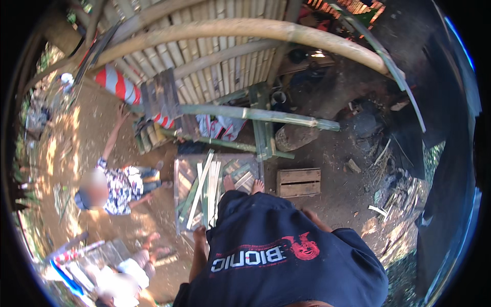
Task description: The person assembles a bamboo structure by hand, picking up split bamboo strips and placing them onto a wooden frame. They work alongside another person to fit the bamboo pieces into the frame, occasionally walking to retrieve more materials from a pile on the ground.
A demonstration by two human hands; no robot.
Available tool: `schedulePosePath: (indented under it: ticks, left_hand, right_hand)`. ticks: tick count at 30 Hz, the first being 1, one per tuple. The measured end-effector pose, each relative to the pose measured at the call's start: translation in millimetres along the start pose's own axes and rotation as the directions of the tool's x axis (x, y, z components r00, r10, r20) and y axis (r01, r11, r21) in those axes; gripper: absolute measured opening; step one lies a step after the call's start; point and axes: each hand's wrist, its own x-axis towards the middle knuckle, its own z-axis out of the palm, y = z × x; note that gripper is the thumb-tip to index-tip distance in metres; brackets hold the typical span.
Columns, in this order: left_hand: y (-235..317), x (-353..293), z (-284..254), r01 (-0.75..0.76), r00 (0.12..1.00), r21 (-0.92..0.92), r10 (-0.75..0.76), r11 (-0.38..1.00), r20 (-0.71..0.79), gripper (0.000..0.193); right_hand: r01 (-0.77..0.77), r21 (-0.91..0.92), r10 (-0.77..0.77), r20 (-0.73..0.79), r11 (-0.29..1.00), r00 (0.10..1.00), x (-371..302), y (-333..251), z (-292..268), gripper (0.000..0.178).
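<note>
My left hand hangs beside my body, close to the near edge of a low wooden platform. It is small in the view, and how its fingers lie does not show. On my other side, my right hand is partly covered by my dark shirt, its fingers hidden. My bare feet are on the platform. Pale split bamboo strips and greener bamboo pieces lie there, left of my feet.
A wooden crate sits on the ground to the right. Beyond the platform runs a green bamboo pole, with a curved bamboo beam overhead. One person is at the left, another at the lower left. Wood scraps lie far right.
</note>
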Motion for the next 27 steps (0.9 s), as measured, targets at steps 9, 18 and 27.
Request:
schedulePosePath:
  ticks: [9,18,27]
  left_hand:
    - [24.8,27.4,0.8,-0.217,0.963,0.033,0.22,0.976,-0.154,0.013]
    - [157.3,56.5,-0.7,0.045,0.998,-0.276,-0.035,0.96,0.043,0.034]
    - [97.2,46.2,17.6,0.087,0.987,-0.179,-0.06,0.98,0.148,0.019]
  right_hand:
    - [-0.551,-0.167,0.462,-0.382,0.817,0.801,12.3,33.2,-11.8,0.037]
    - [0.181,-0.059,-0.181,-0.58,0.982,0.794,65.1,-177.5,-16.0,0.041]
    - [-0.015,-0.607,-0.188,-0.27,0.795,0.944,110.8,-0.3,19.3,0.047]
